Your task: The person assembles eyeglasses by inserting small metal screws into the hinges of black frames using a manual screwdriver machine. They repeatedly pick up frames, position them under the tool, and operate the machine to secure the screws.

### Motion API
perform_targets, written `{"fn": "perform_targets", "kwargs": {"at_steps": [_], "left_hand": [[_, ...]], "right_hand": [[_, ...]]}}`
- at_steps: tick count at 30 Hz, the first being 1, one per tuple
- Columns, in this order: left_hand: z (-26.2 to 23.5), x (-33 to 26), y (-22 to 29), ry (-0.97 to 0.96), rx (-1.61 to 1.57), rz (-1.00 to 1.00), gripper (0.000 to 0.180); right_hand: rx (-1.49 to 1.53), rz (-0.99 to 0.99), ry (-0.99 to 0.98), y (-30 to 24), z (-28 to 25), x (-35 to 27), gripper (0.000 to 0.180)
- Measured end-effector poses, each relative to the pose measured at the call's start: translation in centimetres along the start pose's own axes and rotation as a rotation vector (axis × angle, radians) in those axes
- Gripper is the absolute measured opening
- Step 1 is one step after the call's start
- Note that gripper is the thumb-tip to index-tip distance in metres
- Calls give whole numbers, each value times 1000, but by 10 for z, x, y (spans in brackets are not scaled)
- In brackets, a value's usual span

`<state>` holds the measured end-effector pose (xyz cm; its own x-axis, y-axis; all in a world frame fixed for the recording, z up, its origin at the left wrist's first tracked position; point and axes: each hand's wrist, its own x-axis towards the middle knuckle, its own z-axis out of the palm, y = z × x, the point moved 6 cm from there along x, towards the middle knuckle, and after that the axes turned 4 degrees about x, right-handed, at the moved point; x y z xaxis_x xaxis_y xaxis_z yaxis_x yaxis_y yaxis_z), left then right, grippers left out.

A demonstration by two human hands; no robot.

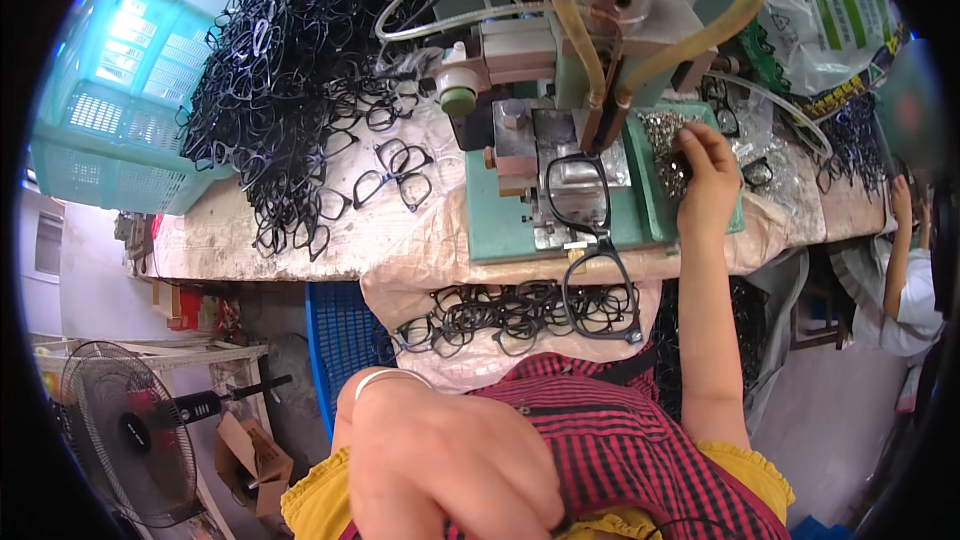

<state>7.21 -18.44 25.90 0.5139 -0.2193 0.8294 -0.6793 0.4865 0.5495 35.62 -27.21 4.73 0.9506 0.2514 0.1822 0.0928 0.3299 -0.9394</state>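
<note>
My right hand (710,168) reaches over a green tray (648,202) of small shiny metal parts (662,140). Its fingers are bent together at the heap, hiding whatever is between them. To its left, a black eyeglass frame (602,248) stretches from the metal fixture of a bench press (520,155) past the table's front edge. One rim lies over the fixture. Large and close at the bottom, my left hand (450,450) shows its back, with a white band at the wrist. Its fingers are curled together; their tips and anything held are hidden.
Black frames form a tall heap (270,60) at the far left, and several more (490,315) lie on cloth before me. Teal baskets (110,130) stand left, above a fan (130,430). Yellow tubes (735,15) loop by the press. A co-worker's arm (900,240) shows right.
</note>
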Motion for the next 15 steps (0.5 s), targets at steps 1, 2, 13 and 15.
{"fn": "perform_targets", "kwargs": {"at_steps": [1, 2, 13, 15], "left_hand": [[-4, -8, 1, -32, 37, 52, 36], [-10, -12, 9, -139, 2, -5, 30], [-254, -281, 4, 643, 2385, -1291, 28], [-245, -287, -3, 607, 2467, -1058, 20]], "right_hand": [[-62, -5, -8, -11, 5, -10, 12], [-126, -11, -11, -22, 9, -22, 13], [-268, -136, -150, -47, 26, -44, 12], [-264, -85, -113, -32, -4, -47, 15]]}}
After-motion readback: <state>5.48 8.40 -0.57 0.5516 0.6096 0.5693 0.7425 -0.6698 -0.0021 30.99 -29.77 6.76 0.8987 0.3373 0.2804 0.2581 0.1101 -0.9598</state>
